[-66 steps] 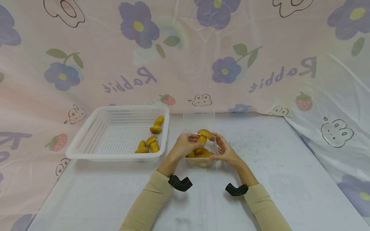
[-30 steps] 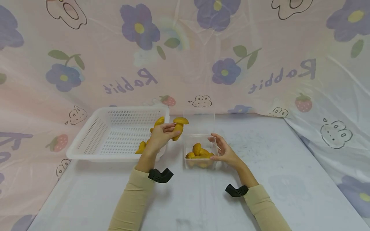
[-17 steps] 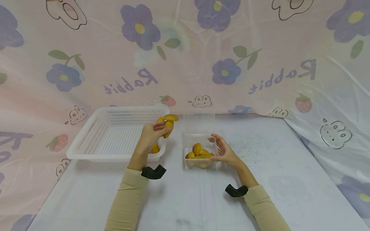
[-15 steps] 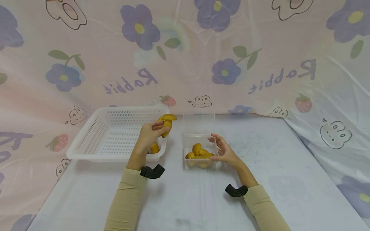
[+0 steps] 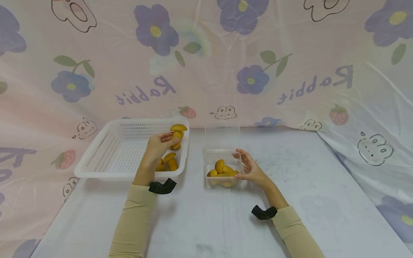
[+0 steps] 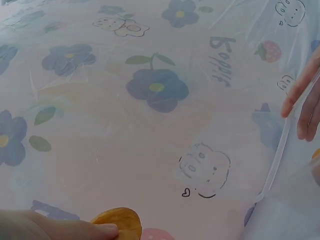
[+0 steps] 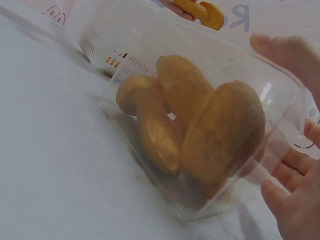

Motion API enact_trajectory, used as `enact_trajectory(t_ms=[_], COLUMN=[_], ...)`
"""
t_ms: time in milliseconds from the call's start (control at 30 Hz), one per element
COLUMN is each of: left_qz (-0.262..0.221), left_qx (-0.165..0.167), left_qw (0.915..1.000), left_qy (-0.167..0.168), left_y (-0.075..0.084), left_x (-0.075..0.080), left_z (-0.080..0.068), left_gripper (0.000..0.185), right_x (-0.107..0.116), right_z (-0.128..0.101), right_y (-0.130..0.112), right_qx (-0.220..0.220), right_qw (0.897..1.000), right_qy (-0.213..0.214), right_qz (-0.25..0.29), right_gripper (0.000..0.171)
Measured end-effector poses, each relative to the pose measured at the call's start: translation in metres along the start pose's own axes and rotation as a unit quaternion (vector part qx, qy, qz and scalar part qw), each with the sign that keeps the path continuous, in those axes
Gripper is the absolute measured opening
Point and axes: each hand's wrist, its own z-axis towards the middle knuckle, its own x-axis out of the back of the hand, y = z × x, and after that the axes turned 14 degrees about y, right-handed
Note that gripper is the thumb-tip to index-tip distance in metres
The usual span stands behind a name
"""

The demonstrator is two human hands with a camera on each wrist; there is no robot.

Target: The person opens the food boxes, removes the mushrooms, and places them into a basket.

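In the head view my left hand (image 5: pixel 158 145) pinches a yellow-brown mushroom (image 5: pixel 177 138) by its stem, cap up, over the right end of a white slotted basket (image 5: pixel 84 170). Below it, two more mushrooms (image 5: pixel 171 163) lie in the basket's front right corner, one partly covered by my wrist. The held cap (image 6: pixel 125 220) shows at the bottom of the left wrist view. My right hand (image 5: pixel 255 172) grips the right side of a clear plastic box (image 5: pixel 211 156), thumb at its front. Several mushrooms (image 7: pixel 225 130) lie heaped inside the box.
The box's clear lid (image 5: pixel 222 136) stands raised behind it. A white-covered table (image 5: pixel 206 222) carries both containers. A patterned cloth (image 5: pixel 206 71) hangs directly behind them.
My left hand has carried the mushroom left from above the box to over the basket's right end. My right hand has stayed at the box.
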Motion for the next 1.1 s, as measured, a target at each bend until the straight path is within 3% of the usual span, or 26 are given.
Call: enact_trajectory(t_ms=[533,767,1100], left_qz=[0.04,0.032,-0.007], left_qx=[-0.007,0.012,0.056], left_qw=[0.9992,0.9992,0.9983], left_qy=[0.006,0.022,0.018], left_y=[0.0,-0.006,-0.019], left_x=[0.023,0.028,0.034], left_z=[0.026,0.039,0.053], left_gripper=[0.057,0.057,0.059], right_x=[0.001,0.001,0.001], right_z=[0.003,0.002,0.0], right_y=[0.0,0.001,0.002], right_qx=[0.008,0.004,0.006], right_qw=[1.0,1.0,1.0], right_qy=[-0.005,-0.005,-0.008], right_qz=[0.001,0.001,0.01], right_gripper=[0.097,0.096,0.096])
